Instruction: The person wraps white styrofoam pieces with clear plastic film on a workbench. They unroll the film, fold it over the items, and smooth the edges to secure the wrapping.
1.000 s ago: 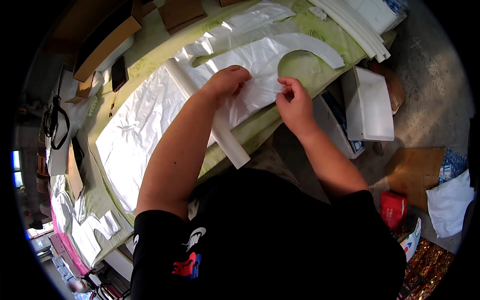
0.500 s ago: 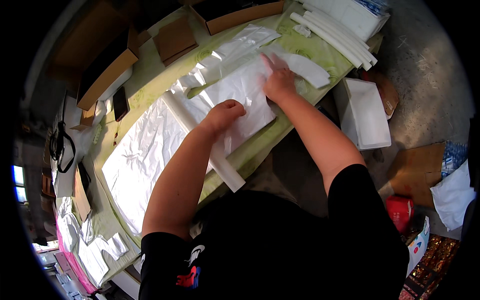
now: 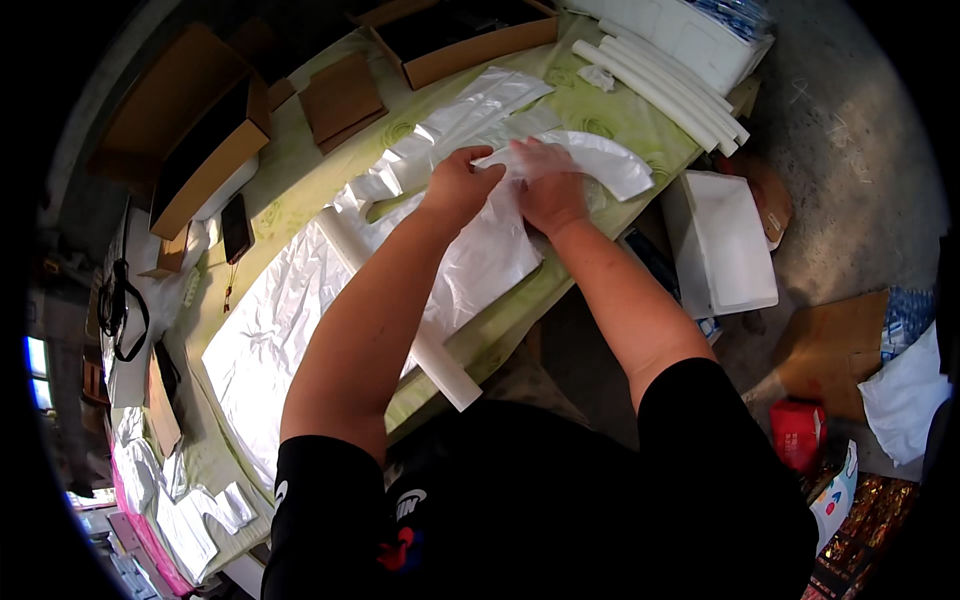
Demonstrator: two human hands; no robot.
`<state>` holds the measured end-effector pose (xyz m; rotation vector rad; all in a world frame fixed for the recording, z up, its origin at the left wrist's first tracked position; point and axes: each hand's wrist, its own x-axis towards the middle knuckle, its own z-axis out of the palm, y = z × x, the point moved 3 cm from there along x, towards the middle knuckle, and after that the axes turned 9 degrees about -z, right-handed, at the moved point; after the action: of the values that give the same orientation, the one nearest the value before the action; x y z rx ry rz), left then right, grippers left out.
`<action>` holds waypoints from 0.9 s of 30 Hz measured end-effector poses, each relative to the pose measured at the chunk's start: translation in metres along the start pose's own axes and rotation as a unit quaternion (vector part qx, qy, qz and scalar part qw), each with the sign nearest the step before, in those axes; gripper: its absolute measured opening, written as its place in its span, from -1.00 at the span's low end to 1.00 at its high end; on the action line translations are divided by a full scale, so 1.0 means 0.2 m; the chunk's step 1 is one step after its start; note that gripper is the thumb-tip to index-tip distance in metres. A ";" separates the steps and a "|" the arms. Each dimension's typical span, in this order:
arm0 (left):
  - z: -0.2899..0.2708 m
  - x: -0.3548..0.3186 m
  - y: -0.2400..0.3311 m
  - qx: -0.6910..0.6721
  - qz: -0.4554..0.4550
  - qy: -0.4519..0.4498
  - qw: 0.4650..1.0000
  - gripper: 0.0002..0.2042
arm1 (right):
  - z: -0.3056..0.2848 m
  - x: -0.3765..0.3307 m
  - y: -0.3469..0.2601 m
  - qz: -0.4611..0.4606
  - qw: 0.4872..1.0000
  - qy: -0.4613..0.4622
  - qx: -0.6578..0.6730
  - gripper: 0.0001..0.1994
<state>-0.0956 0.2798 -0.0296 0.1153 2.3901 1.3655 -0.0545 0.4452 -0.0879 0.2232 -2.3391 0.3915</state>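
The white plastic film [image 3: 490, 250] lies spread along the near edge of the table [image 3: 290, 205], narrowing toward the right end into a curved strip [image 3: 620, 165]. In the head view, a white tube [image 3: 345, 240] rests across the film, its lower end jutting past the near edge. The left hand [image 3: 463, 190] is over the film, fingers curled and thumb apart from them; whether they pinch any of it cannot be told. Just beside it, the right hand [image 3: 552, 195] is blurred, its fingers stretched toward the left; whether they press or grip cannot be told either. More white tubes [image 3: 665, 85] lie by the table's right end.

The film looks light, thin and soft, probably slippery and apt to crease or tear under a hard tug. A fingertip pinch on its loose near border, with the other palm laid flat, should hold it best.
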 end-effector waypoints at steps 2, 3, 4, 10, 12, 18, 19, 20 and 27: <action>-0.07 -0.18 0.09 -0.141 0.019 -0.053 0.988 -0.45 | 0.03 -0.03 0.10 0.061 0.998 0.005 -0.025 -0.53; -0.16 -0.29 0.11 -0.232 0.030 -0.060 0.970 -0.48 | 0.02 -0.03 0.12 0.070 0.997 0.013 -0.036 -0.54; -0.26 -0.40 0.10 -0.322 0.042 -0.066 0.944 -0.51 | 0.01 -0.03 0.14 0.078 0.996 0.020 -0.047 -0.55; -1.00 -0.91 -0.48 -0.479 0.009 0.134 0.867 -0.52 | 0.00 -0.01 0.09 0.071 0.996 0.041 -0.018 -0.52; -1.12 -1.03 -0.73 -0.434 -0.080 0.210 0.873 -0.50 | 0.03 -0.01 0.14 0.121 0.992 0.020 -0.014 -0.51; -1.25 -1.11 -1.14 -0.091 -0.109 0.425 0.894 -0.47 | -0.01 -0.01 0.21 0.118 0.989 0.053 0.074 -0.60; -1.22 -1.11 -1.12 -0.041 -0.033 0.462 0.885 -0.49 | -0.05 -0.01 0.17 0.095 0.990 0.070 0.077 -0.61; -1.17 -1.10 -1.10 0.009 0.044 0.495 0.868 -0.51 | -0.09 -0.02 0.14 0.073 0.990 0.088 0.080 -0.62; -0.51 -0.95 -0.69 -0.033 0.098 0.188 0.977 -0.38 | -0.36 -0.22 -0.82 -0.118 0.934 -0.034 0.336 -0.71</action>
<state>0.0575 0.0763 -0.0456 0.0803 2.6950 1.6846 0.0673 0.3176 -0.0351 0.8438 -2.1272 1.0660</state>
